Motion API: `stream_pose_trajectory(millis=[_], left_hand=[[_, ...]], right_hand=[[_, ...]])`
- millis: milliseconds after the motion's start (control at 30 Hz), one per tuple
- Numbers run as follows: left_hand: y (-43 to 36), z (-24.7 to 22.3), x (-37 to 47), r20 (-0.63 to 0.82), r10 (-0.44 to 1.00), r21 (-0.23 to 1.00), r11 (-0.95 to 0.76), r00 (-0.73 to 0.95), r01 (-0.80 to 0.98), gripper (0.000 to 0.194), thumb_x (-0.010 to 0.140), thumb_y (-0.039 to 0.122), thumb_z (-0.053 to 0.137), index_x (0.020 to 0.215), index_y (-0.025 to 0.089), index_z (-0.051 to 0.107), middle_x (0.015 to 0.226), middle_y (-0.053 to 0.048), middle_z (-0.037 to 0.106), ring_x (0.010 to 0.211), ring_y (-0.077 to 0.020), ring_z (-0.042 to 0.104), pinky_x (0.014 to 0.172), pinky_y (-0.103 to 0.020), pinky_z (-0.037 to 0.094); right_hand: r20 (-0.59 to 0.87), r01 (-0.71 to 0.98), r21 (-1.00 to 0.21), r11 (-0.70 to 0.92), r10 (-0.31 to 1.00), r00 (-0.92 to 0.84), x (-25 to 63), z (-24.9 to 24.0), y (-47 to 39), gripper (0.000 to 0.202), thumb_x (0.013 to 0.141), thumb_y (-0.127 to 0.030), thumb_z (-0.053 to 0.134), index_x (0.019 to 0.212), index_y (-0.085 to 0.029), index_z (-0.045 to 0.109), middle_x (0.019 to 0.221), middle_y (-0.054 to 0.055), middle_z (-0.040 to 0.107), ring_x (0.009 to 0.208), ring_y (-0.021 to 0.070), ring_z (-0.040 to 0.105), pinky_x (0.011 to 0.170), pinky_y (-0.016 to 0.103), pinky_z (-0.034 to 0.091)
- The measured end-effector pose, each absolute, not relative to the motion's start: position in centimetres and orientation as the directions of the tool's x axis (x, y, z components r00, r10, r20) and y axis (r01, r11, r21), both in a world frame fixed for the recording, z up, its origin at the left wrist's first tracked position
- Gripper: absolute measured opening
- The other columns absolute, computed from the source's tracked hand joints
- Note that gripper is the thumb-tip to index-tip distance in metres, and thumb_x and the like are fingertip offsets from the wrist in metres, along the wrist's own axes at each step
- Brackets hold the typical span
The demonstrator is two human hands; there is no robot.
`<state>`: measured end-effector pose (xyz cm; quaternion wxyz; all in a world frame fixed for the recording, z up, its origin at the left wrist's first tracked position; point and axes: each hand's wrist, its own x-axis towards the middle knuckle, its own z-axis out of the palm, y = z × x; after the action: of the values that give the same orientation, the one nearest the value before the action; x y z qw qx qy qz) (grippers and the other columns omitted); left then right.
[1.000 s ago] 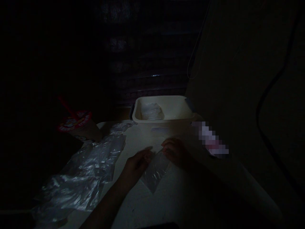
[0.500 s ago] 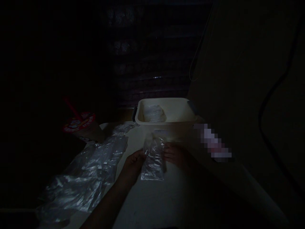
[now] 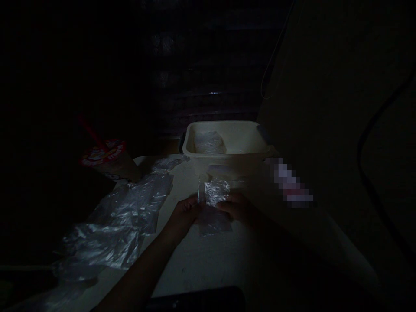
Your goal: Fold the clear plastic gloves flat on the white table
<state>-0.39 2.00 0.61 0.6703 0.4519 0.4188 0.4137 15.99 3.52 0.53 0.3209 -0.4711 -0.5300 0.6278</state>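
Note:
A clear plastic bag point(image 3: 214, 223) is held flat just above the white table point(image 3: 182, 260), between my two hands. My left hand point(image 3: 186, 212) is closed on its left edge, thumb on top. On the right side my right hand point(image 3: 237, 206) pinches the bag, its thumb lying over the plastic. Behind the bag stands a cream plastic tub point(image 3: 227, 161), with a small stack of clear bags point(image 3: 209, 143) inside at its left. To the left of my left hand lies a loose pile of clear plastic bags point(image 3: 130, 221). The picture is very dark.
A drink cup point(image 3: 120, 167) with a red patterned lid and a red straw stands at the back left. Right of the tub is a blurred-out item point(image 3: 292, 182). A dark cable point(image 3: 367, 182) hangs at the right. A dark flat object point(image 3: 198, 299) shows at the near edge.
My right hand has moved from beside the bag to its surface, with the thumb now over it. The bag has shifted and looks partly folded. The view has tilted slightly down.

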Motion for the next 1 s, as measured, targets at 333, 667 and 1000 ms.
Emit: stream_pose_trajectory(millis=[333,667,1000], left_hand=[[1.93,0.65,-0.40,-0.182,0.934,0.943,0.255,0.308,-0.215,0.027,0.067,0.034,0.058,0.085,0.014,0.061,0.066,-0.001,0.062,0.056,-0.0117,0.056,0.055,-0.023,0.041],[2.18,0.00,-0.76,-0.183,0.931,0.942,0.258,0.315,-0.215,0.027,0.067,0.032,0.059,0.086,0.013,0.061,0.065,-0.001,0.062,0.052,-0.0102,0.052,0.054,-0.023,0.040],[2.07,0.26,-0.68,-0.199,0.937,0.928,0.275,0.288,-0.252,0.028,0.063,0.031,0.061,0.084,0.014,0.061,0.060,0.000,0.059,0.051,-0.0099,0.051,0.052,-0.022,0.040]], right_hand=[[-0.281,0.025,-0.956,-0.294,0.881,-0.379,16.07,0.33,3.59,0.020,0.058,-0.029,0.054,0.046,-0.015,0.046,0.038,-0.007,0.039,0.035,0.0040,0.036,0.038,0.018,0.028],[-0.274,-0.049,-0.948,-0.316,0.882,-0.383,16.16,0.39,3.57,0.016,0.058,-0.027,0.056,0.051,-0.015,0.049,0.041,-0.007,0.041,0.037,0.0046,0.038,0.039,0.019,0.031],[-0.280,-0.094,-0.934,-0.345,0.870,-0.405,16.18,-0.33,3.74,0.012,0.055,-0.025,0.054,0.052,-0.015,0.049,0.043,-0.006,0.045,0.038,0.0059,0.042,0.040,0.019,0.033]])
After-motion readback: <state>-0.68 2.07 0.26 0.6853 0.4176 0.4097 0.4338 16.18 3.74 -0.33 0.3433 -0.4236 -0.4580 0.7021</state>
